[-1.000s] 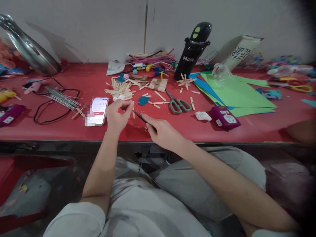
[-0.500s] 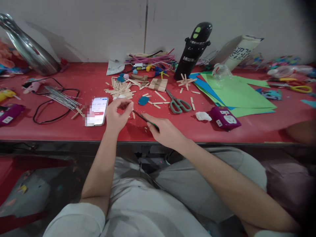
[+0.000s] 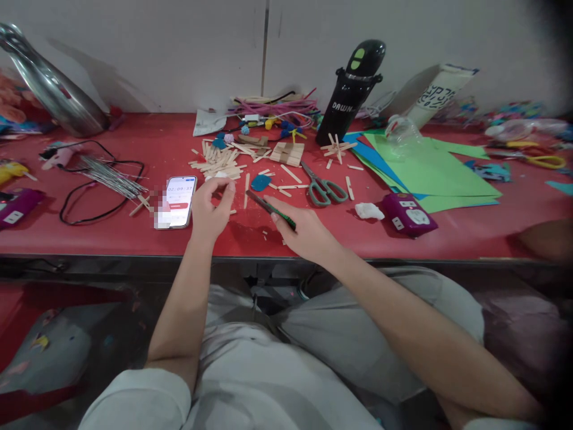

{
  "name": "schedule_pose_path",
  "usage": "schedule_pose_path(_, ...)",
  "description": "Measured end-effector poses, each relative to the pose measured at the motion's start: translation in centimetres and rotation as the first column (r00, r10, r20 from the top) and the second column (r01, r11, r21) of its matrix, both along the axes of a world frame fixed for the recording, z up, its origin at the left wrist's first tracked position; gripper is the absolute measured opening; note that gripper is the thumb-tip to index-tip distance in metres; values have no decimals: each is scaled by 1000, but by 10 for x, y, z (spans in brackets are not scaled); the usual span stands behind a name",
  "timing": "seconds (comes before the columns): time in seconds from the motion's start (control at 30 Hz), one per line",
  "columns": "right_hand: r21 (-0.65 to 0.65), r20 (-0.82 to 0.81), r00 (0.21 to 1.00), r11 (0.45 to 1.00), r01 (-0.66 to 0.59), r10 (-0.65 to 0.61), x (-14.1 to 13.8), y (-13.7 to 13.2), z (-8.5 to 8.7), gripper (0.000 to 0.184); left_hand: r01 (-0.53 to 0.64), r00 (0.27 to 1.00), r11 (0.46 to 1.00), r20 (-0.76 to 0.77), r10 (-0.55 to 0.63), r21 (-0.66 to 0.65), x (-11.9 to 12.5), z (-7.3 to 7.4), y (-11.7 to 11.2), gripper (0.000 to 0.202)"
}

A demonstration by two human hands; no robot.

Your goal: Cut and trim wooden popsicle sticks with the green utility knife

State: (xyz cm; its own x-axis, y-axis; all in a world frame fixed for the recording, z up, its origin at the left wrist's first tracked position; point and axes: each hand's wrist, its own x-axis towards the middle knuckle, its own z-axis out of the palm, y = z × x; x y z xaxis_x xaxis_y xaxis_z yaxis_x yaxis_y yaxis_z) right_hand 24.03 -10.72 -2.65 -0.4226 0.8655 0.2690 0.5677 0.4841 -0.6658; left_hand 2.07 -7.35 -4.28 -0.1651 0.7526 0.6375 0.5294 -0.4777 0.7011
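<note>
My left hand [image 3: 210,209] is over the front of the red table, with thumb and fingertips brought together. Anything between those tips is too small to make out. A slim craft knife [image 3: 273,210] with a dark blade and a black-and-green handle is gripped in my right hand [image 3: 307,234], its tip pointing left toward my other hand. Between the hands a wooden stick [image 3: 246,191] lies on the table. Just behind are a pile of wooden sticks [image 3: 219,161], a blue lump [image 3: 260,182] and grey-handled scissors [image 3: 326,192].
A lit phone [image 3: 179,203] lies left of my left hand, near a bundle of wires [image 3: 111,176]. Rightward are a white crumpled lump [image 3: 369,211], a purple packet [image 3: 408,214] and green paper sheets [image 3: 430,173]. A black bottle [image 3: 347,98] stands behind.
My left hand has drawn slightly left, and my right hand has moved slightly right and down with the knife. The gap between them has widened, uncovering more of the stick.
</note>
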Motion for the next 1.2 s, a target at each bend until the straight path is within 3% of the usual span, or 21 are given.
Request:
schedule_pose_path(0.13, 96, -13, 1000, 995, 27, -26, 0, 1, -1, 51, -24, 998, 1000, 50, 24, 2, 0, -1, 1, 14)
schedule_pose_path(0.4, 4, 162, 987, 1000, 3, -3, 0, 3, -2, 52, -29, 998, 1000, 51, 29, 2, -1, -1, 1, 12)
schedule_pose_path(0.67, 219, -84, 995, 973, 75, -58, 1, 5, 0, 50, -17, 999, 1000, 52, 16, 16, -2, -2, 2, 10)
schedule_pose_path(0.87, 7, 164, 986, 1000, 16, -17, 2, 9, -1, 53, -28, 999, 999, 37, 27, 20, -1, -2, 1, 11)
schedule_pose_path(1.2, 21, 164, 986, 999, 35, -38, 5, 10, -1, 52, -34, 999, 999, 6, 34, 16, -1, 0, 0, 13)
